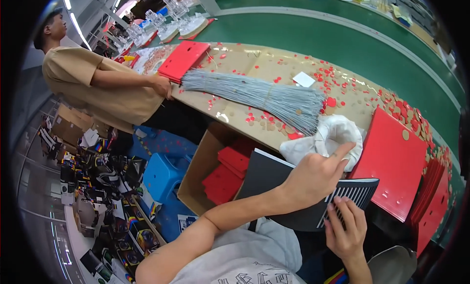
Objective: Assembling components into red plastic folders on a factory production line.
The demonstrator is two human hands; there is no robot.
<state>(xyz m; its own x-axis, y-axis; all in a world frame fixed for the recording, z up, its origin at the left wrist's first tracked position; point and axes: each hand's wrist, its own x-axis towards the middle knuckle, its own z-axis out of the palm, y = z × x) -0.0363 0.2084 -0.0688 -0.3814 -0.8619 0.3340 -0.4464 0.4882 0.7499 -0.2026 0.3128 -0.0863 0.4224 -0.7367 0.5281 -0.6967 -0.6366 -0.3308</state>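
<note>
My left hand (317, 179) is above a black sheet (267, 179) with a pale edge, its index finger stretched toward the mouth of a white cloth bag (306, 149) and its other fingers bent. Nothing shows in its grasp. At the sheet's right part, printed with white stripes, my right hand (346, 229) holds it, fingers laid over the stripes; the thumb is partly hidden. Whether the black piece is one sheet or several, I cannot tell. Just beyond my hands a stack of red sheets (391, 159) lies on the table, one round tan disc on top.
A bundle of thin grey strands (254, 93) lies along the brown-covered table (254, 64) among red and tan discs. Left stands another person (107, 83), one hand by red cards (183, 61). Below are a cardboard box (196, 181) with red pieces and a blue stool (164, 179).
</note>
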